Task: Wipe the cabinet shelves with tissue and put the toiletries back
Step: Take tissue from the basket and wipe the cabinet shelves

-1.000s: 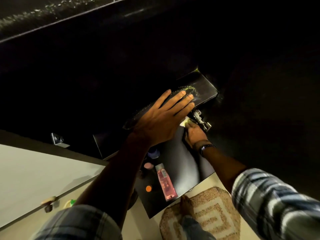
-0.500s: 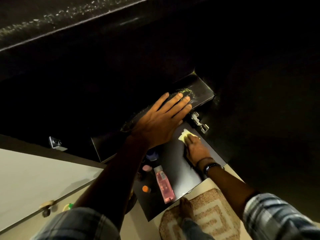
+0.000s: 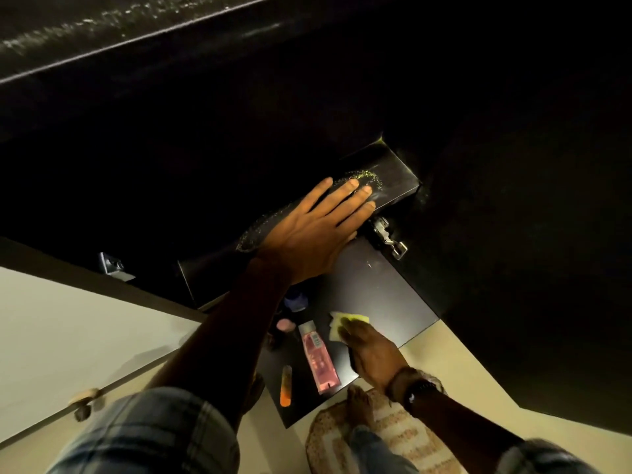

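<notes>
A dark cabinet stands open below me. My left hand (image 3: 318,230) lies flat with fingers spread on the upper shelf (image 3: 393,179), beside a dusty smear. My right hand (image 3: 372,350) presses a pale yellow tissue (image 3: 342,325) onto the lower black shelf (image 3: 376,289), near its front right part. On that lower shelf lie a pink tube (image 3: 318,359), an orange stick (image 3: 286,386), a small pink item (image 3: 285,325) and a blue cap (image 3: 295,301), partly hidden under my left forearm.
A metal hinge (image 3: 388,236) sits at the right side between the shelves. The pale cabinet door (image 3: 68,336) with a knob is at the left. A woven mat (image 3: 393,439) and my feet are on the floor below.
My right hand has slid the tissue from beside the hinge toward the front of the lower shelf. The left hand has stayed flat on the upper shelf.
</notes>
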Demonstrator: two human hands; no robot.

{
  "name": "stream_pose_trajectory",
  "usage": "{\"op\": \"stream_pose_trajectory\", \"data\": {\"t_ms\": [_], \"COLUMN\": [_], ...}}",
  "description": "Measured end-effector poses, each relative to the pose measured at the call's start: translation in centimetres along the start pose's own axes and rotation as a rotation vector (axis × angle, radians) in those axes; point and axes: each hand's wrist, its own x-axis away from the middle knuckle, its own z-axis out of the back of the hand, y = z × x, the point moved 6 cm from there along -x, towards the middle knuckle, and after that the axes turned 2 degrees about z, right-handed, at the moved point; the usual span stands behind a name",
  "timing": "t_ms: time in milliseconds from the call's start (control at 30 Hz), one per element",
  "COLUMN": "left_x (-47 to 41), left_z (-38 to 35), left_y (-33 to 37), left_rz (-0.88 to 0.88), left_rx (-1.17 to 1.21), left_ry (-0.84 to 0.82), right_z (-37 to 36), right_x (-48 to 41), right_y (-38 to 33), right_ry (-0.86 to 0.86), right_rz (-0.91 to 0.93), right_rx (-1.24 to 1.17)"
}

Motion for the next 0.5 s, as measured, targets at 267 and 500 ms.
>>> {"op": "stream_pose_trajectory", "data": {"t_ms": [267, 500], "left_x": [0.2, -0.1], "left_z": [0.0, -0.1], "left_y": [0.0, -0.2], "left_rz": [0.015, 0.018], "left_rx": [-0.023, -0.028], "left_ry": [-0.004, -0.003], "right_z": [3.1, -1.9], "right_x": [-1.9, -1.2], "right_y": [5.9, -0.5], "right_ry": [0.155, 0.007], "right_rz": [-0.304, -0.087], "right_rx": [0.038, -0.031]}}
